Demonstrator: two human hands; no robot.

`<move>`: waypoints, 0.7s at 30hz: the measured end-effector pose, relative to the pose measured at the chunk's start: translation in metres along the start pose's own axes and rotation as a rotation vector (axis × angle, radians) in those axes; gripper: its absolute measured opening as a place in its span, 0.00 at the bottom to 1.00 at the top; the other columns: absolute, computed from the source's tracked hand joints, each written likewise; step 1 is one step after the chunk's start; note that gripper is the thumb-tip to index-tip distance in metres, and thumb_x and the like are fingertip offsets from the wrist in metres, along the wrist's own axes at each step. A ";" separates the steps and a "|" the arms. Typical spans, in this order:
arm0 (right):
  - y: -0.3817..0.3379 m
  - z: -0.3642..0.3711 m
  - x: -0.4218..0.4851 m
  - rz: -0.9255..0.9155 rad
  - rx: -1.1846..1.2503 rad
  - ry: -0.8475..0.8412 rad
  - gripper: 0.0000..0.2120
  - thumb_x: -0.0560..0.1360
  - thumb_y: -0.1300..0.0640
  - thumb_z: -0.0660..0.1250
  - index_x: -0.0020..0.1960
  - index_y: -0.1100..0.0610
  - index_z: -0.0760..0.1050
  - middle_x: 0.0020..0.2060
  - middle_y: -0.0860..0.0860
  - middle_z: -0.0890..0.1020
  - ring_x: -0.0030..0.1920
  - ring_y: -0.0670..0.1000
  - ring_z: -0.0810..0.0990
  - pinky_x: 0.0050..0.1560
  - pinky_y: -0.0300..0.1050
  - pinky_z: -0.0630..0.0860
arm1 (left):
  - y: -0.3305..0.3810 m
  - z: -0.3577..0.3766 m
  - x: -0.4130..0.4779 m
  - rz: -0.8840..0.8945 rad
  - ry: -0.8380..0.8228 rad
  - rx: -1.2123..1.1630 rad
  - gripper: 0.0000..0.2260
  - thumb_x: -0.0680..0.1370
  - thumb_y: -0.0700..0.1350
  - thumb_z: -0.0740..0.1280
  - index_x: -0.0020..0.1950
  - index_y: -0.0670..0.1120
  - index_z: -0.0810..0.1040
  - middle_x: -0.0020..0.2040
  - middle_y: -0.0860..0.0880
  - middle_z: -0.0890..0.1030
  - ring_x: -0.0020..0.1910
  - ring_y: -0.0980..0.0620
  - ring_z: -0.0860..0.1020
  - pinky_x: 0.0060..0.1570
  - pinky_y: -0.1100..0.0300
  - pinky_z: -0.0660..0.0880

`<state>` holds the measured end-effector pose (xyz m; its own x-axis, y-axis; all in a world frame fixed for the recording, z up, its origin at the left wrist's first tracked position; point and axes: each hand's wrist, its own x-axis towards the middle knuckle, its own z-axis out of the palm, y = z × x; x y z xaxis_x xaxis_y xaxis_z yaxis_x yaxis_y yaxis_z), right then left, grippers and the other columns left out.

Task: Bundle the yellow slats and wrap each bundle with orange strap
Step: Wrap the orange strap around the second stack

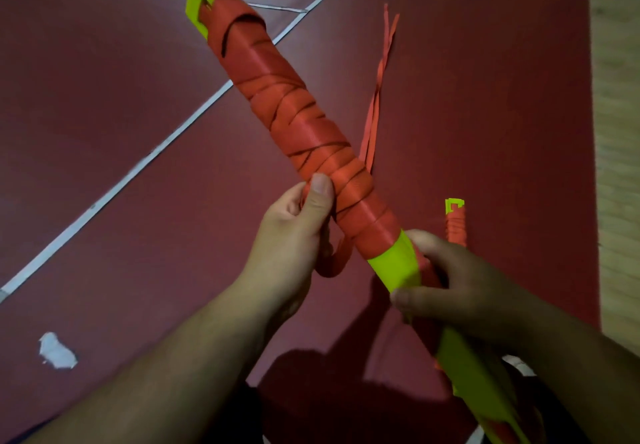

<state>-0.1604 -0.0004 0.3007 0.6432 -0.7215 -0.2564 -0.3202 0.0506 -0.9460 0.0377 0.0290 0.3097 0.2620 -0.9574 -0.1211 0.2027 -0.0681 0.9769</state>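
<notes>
Orange strap (294, 104) covers most of the slat bundle (394, 267) that I hold slanted over the red mat (104, 97). My left hand (294, 232) curls round the wrapped part, thumb pressing the strap, and a strap tail loops just below those fingers. My right hand (450, 284) grips the bare yellow stretch. Just past its fingertips lies a second wrapped bundle (456, 227). Loose strips (379, 97) lie farther out.

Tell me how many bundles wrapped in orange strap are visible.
2. The long bundle, held by the left hand and the right hand, crosses the middle; the second bundle lies on the floor beyond the right hand, partly hidden.
</notes>
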 end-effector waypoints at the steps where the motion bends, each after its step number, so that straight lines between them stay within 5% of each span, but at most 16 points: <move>1: -0.002 -0.002 -0.001 0.073 0.224 -0.122 0.23 0.63 0.53 0.76 0.57 0.48 0.77 0.41 0.54 0.83 0.39 0.52 0.81 0.41 0.45 0.78 | 0.001 -0.001 0.001 0.010 -0.030 -0.041 0.20 0.71 0.65 0.65 0.36 0.50 0.67 0.27 0.54 0.63 0.24 0.56 0.62 0.26 0.62 0.61; 3: -0.006 -0.003 -0.004 0.235 0.448 -0.324 0.25 0.61 0.56 0.76 0.57 0.56 0.77 0.39 0.63 0.82 0.34 0.58 0.81 0.35 0.47 0.79 | 0.000 -0.003 0.002 0.026 -0.097 -0.075 0.19 0.71 0.66 0.66 0.34 0.52 0.70 0.28 0.54 0.64 0.25 0.56 0.61 0.27 0.61 0.60; 5: -0.004 0.001 -0.005 0.237 0.381 -0.356 0.20 0.59 0.56 0.76 0.49 0.58 0.78 0.32 0.61 0.79 0.29 0.57 0.79 0.31 0.44 0.77 | 0.002 -0.008 0.003 0.033 -0.151 -0.034 0.21 0.74 0.68 0.67 0.32 0.53 0.72 0.28 0.53 0.64 0.25 0.55 0.60 0.27 0.61 0.58; 12: -0.005 0.006 0.001 0.044 -0.063 0.095 0.13 0.60 0.58 0.71 0.42 0.63 0.75 0.26 0.48 0.75 0.26 0.46 0.74 0.27 0.39 0.73 | 0.014 -0.033 0.011 -0.020 -0.185 0.328 0.22 0.76 0.67 0.63 0.37 0.49 0.76 0.30 0.45 0.63 0.28 0.51 0.59 0.30 0.55 0.54; 16: -0.001 0.009 0.003 0.080 -0.156 0.216 0.11 0.66 0.62 0.78 0.39 0.59 0.74 0.24 0.46 0.75 0.24 0.44 0.73 0.26 0.35 0.71 | 0.012 -0.020 0.002 -0.047 -0.256 0.289 0.22 0.80 0.62 0.58 0.39 0.45 0.72 0.35 0.43 0.64 0.28 0.51 0.59 0.31 0.54 0.54; 21: 0.009 0.017 0.004 0.080 -0.478 0.294 0.16 0.64 0.45 0.78 0.40 0.51 0.73 0.30 0.44 0.78 0.32 0.44 0.75 0.34 0.40 0.69 | -0.001 -0.016 0.000 -0.088 -0.154 0.294 0.30 0.72 0.71 0.63 0.38 0.43 0.72 0.31 0.47 0.64 0.26 0.53 0.60 0.28 0.59 0.56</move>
<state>-0.1488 0.0090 0.2879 0.4050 -0.8937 -0.1929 -0.6835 -0.1558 -0.7131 0.0521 0.0339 0.3061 0.1052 -0.9738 -0.2015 -0.0686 -0.2092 0.9755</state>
